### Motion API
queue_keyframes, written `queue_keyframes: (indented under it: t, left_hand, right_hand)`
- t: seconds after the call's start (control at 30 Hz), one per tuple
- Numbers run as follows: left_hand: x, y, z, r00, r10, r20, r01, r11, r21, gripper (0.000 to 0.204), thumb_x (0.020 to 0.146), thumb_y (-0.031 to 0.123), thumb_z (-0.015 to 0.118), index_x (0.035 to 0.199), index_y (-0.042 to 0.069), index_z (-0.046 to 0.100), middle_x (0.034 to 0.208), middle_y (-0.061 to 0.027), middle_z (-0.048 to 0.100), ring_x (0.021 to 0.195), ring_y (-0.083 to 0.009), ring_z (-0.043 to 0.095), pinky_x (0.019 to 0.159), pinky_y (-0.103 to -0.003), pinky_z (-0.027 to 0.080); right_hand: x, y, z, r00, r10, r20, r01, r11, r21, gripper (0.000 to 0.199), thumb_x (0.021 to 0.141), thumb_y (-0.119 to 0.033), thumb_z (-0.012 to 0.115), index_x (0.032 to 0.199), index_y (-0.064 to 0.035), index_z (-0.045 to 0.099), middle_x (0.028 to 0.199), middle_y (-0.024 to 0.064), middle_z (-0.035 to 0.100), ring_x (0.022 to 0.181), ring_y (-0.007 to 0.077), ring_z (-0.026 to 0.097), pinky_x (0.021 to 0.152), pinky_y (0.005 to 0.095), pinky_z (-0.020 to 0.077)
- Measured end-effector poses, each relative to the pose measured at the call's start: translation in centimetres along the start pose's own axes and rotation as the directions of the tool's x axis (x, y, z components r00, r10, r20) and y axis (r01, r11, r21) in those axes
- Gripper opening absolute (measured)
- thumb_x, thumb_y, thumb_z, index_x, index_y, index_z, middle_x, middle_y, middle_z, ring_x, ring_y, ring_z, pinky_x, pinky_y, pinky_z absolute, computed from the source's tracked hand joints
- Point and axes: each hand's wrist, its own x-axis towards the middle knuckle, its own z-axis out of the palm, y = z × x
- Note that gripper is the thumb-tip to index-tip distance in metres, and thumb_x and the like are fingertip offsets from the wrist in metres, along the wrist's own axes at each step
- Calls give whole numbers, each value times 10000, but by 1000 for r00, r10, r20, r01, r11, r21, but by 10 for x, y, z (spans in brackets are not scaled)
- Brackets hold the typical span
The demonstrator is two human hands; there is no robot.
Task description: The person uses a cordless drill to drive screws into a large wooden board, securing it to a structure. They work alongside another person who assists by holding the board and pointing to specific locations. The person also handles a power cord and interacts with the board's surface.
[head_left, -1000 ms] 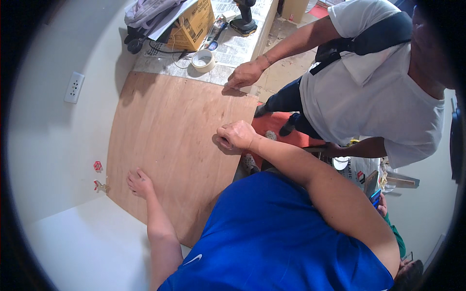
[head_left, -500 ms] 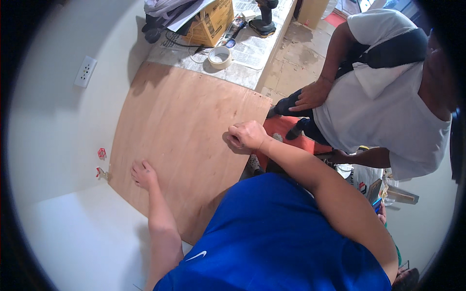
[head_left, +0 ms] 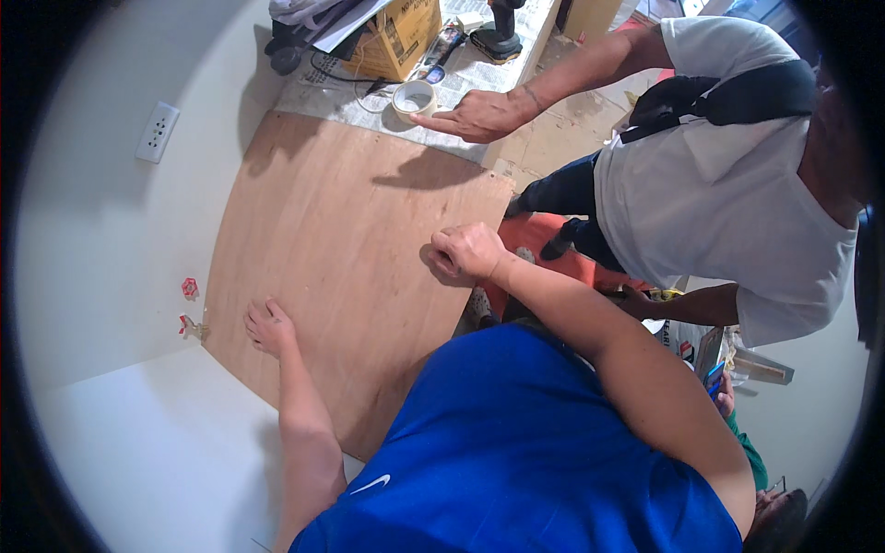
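Observation:
A broad sheet of plywood (head_left: pixel 323 212) lies in front of me. Flat on its left part rests my left hand (head_left: pixel 269 328), fingers spread and holding nothing. My right hand (head_left: pixel 468 251) is curled into a loose fist on the board near its right edge; nothing shows sticking out of it. Beyond the board's far edge, a roll of masking tape (head_left: pixel 414 101) stands on a newspaper-covered surface (head_left: pixel 461 152). A co-worker's hand (head_left: pixel 477 114) reaches in from the right with a finger pointing over the board, beside the tape.
A cordless drill (head_left: pixel 499 32) and a yellow box (head_left: pixel 396 41) stand at the back. The left wall carries a socket plate (head_left: pixel 158 132) and a tap with red handle (head_left: pixel 192 326) close to the board. A co-worker in a white shirt (head_left: pixel 701 203) stands at right, near orange floor covering (head_left: pixel 539 235).
The co-worker's arm has swung from beside their body out over the board's far edge, with a finger extended. My own hands have stayed in place on the board.

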Motion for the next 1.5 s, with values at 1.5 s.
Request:
queue_keyframes:
  t: [1.5]
  left_hand:
    - [-4,5,-8,1000,-20,8,20,999,-37,678,1049,575,547,1577,153,502,1656,-144,445,1542,-347,386,1228,-586,321]
  right_hand:
    - [6,-4,0,982,-103,-157,97,994,-48,264,916,-292,750,796,-112,598,715,103,655,643,334,688,570,450,549]
